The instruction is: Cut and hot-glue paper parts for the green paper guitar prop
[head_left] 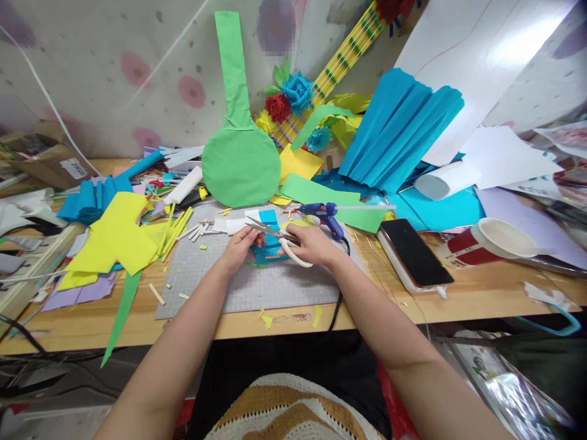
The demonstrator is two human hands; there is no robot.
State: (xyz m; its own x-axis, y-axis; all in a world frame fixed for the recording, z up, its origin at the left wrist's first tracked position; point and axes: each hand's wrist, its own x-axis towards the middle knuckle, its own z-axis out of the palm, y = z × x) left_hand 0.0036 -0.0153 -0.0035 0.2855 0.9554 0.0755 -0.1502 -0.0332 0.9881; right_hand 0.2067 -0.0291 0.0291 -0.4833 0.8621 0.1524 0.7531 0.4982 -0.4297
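Note:
My right hand (312,243) is closed around the white handles of a pair of scissors (296,256). The blades point left, toward my left hand (239,247). My left fingers are pinched together close to the blades; whatever they hold is too small and too hidden to name. Below both hands lies a blue paper piece (274,249) on a grey cutting mat (192,287). Short white sticks (198,231) are scattered on the mat beside my left hand. A blue glue gun (323,214) rests just beyond my right hand, with a clear glue stick in its back.
A green paper-covered guitar shape (241,164) stands against the wall. Yellow paper (117,235) lies left, pleated blue paper (401,134) at the back right. A phone (416,252) and a paper cup (488,241) stand right. The glue gun's black cord (338,305) crosses the table's front edge.

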